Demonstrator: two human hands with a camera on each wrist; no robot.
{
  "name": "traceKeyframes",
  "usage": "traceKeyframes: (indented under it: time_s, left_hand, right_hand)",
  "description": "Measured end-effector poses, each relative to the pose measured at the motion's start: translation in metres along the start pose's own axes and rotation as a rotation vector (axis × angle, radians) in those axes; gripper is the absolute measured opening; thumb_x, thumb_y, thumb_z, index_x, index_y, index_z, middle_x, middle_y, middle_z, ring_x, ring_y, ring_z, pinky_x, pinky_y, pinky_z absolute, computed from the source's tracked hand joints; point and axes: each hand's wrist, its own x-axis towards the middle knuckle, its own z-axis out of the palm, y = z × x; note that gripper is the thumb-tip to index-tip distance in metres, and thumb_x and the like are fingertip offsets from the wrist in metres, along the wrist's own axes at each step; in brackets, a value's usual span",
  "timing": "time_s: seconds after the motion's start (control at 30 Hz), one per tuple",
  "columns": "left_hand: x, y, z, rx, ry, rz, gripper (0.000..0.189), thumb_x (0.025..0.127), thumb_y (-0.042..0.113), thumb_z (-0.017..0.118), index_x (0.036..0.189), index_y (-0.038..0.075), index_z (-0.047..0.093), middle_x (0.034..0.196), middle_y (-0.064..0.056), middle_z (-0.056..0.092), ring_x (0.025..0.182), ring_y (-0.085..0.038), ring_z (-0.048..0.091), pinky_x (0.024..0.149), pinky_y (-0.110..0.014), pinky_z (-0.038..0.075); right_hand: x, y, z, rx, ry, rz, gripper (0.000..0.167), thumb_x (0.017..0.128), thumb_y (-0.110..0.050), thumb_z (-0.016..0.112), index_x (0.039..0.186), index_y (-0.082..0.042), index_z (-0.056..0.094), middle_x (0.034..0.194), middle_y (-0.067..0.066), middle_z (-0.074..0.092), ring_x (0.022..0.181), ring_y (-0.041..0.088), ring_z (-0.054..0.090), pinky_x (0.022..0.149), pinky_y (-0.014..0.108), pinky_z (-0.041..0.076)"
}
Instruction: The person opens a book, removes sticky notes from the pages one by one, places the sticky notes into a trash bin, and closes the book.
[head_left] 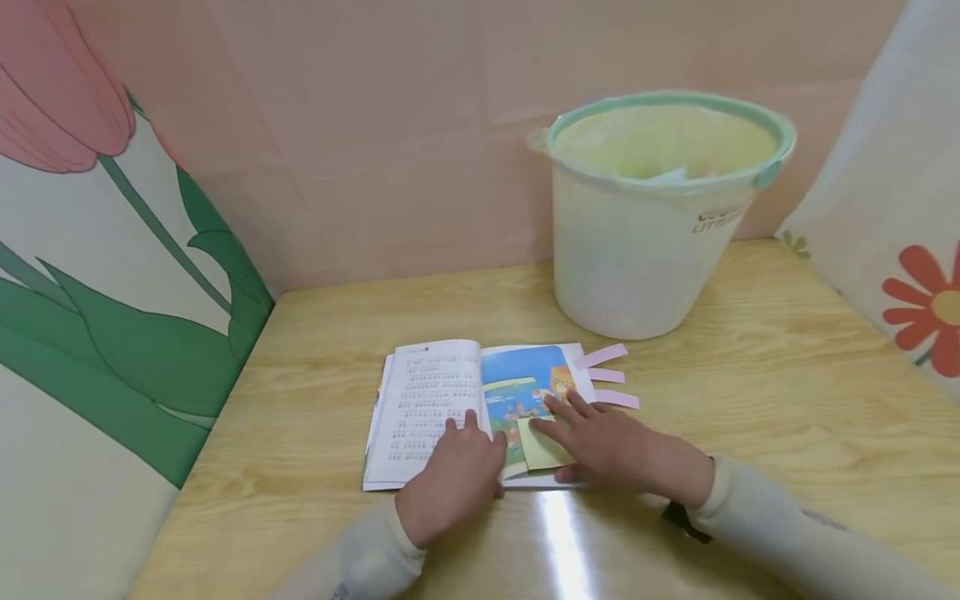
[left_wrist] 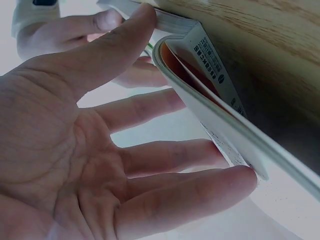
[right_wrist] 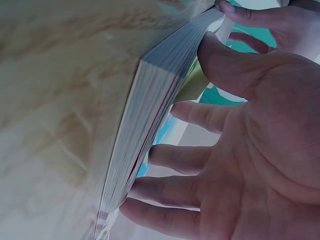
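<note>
An open book (head_left: pixel 427 392) lies on the wooden table, printed text on its left page and a colourful picture on its right page. A small yellow sticky note (head_left: pixel 543 450) sits on the lower part of the picture page. My left hand (head_left: pixel 459 479) rests its fingertips on the left page near the spine, fingers spread and fairly straight in the left wrist view. My right hand (head_left: pixel 611 437) touches the picture page and the note with extended fingers. Beside the thick page block (right_wrist: pixel 145 105) the right wrist view shows these fingers reaching over the book's edge.
Pink paper strips (head_left: pixel 611 375) stick out from the book's right side. Behind it, to the right, stands a translucent bin (head_left: pixel 637 250) with a green rim and something pale inside. A pink wall covering (head_left: pixel 375 150) rises at the table's back edge.
</note>
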Motion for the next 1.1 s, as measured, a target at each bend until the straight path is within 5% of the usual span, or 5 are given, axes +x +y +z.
traceKeyframes:
  time_s: [0.57,1.1]
  left_hand:
    - [-0.011,0.021,0.016,0.016,-0.043,-0.012,0.053,0.078,0.053,0.077,0.113,0.014,0.068,0.111,-0.006,0.076,0.124,-0.029,0.063,0.097,-0.046,0.054]
    - [0.0,0.004,0.008,0.001,0.034,-0.063,0.058,0.074,0.052,0.081,0.11,0.008,0.072,0.108,-0.01,0.076,0.121,-0.031,0.063,0.097,-0.049,0.054]
  right_hand:
    - [-0.018,-0.015,0.022,-0.05,-0.032,0.012,0.068,0.089,-0.055,0.062,0.144,-0.017,0.05,0.149,0.022,0.049,0.132,0.049,0.05,0.092,0.055,0.053]
    - [-0.003,-0.007,0.004,-0.055,-0.023,0.029,0.066,0.092,-0.053,0.06,0.146,-0.018,0.047,0.152,0.021,0.045,0.136,0.048,0.046,0.097,0.056,0.051]
